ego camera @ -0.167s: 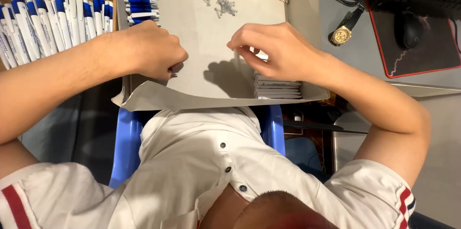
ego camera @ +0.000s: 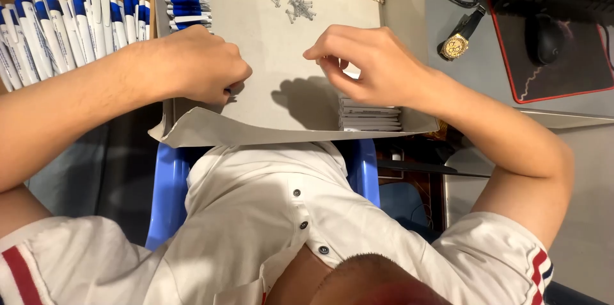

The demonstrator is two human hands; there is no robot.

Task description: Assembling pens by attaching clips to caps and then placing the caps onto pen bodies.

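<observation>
Over the tray: my left hand (ego camera: 192, 65) is curled shut, contents hidden; my right hand (ego camera: 371, 62) pinches something small.
Done: blue-and-white pens (ego camera: 70, 23) lie boxed.
Left: loose metal springs (ego camera: 297, 3).

Both arms are reaching forward and angling in toward each other. The left hand (ego camera: 192, 65) is curling into a loose fist, knuckles up, fingers tucked under so the grip itself is hiding from view, and the bare forearm is running back toward the lower left. The right hand (ego camera: 368, 62) is hovering with the wrist bent, fingers arching downward and the fingertips (ego camera: 320, 55) pinching together; what they are pinching is too small to tell. The right elbow is bending sharply out to the side.
</observation>
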